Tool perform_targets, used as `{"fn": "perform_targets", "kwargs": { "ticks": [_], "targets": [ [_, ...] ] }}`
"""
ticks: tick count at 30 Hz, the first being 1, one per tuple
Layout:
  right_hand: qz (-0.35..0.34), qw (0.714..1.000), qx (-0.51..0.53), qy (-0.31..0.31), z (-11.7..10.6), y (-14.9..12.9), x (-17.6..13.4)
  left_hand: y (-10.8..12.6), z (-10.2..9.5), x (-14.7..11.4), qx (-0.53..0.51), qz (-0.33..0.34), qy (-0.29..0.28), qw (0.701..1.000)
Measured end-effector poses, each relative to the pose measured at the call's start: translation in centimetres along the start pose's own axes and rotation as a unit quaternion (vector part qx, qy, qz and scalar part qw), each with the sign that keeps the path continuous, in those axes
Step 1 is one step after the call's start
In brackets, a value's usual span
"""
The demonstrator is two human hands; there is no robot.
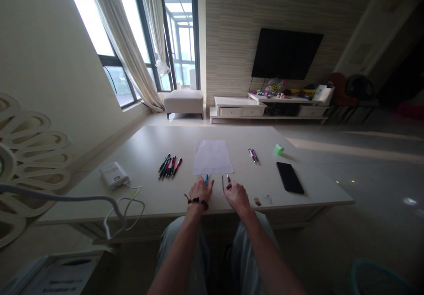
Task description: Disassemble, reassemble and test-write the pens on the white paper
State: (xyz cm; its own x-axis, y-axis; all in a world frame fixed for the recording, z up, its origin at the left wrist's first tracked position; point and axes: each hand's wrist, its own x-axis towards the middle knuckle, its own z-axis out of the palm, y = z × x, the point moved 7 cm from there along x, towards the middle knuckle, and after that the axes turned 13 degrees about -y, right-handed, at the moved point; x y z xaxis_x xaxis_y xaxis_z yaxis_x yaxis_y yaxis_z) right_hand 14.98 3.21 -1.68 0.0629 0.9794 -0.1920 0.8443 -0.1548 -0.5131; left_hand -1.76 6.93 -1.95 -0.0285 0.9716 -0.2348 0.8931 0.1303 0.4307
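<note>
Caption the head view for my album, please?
Left hand and right hand beside pens, near a paper sheet on a table.

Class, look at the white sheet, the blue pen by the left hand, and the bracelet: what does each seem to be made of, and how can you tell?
White sheet: probably matte paper; it looks thin, flat and straight-edged.
Blue pen: perhaps plastic, from its solid bright colour; too small to judge finish.
Bracelet: dark rounded beads, possibly wood or stone; no grain shows.
</note>
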Motion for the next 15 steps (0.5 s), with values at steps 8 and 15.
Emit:
{"fn": "perform_targets", "kwargs": {
  "ticks": [8, 15],
  "targets": [
    [0.029, 0.994, -0.096, -0.042, 0.1, -2.4, 2.1, -0.5, -0.4, 2.5, -0.033, 0.01, -0.009, 0.999],
    [0.038, 0.994, -0.074, -0.064, 0.5, -2.9, 4.8, 0.6, -1.1, -0.2, -0.135, 0.058, 0.051, 0.988]
  ]
}}
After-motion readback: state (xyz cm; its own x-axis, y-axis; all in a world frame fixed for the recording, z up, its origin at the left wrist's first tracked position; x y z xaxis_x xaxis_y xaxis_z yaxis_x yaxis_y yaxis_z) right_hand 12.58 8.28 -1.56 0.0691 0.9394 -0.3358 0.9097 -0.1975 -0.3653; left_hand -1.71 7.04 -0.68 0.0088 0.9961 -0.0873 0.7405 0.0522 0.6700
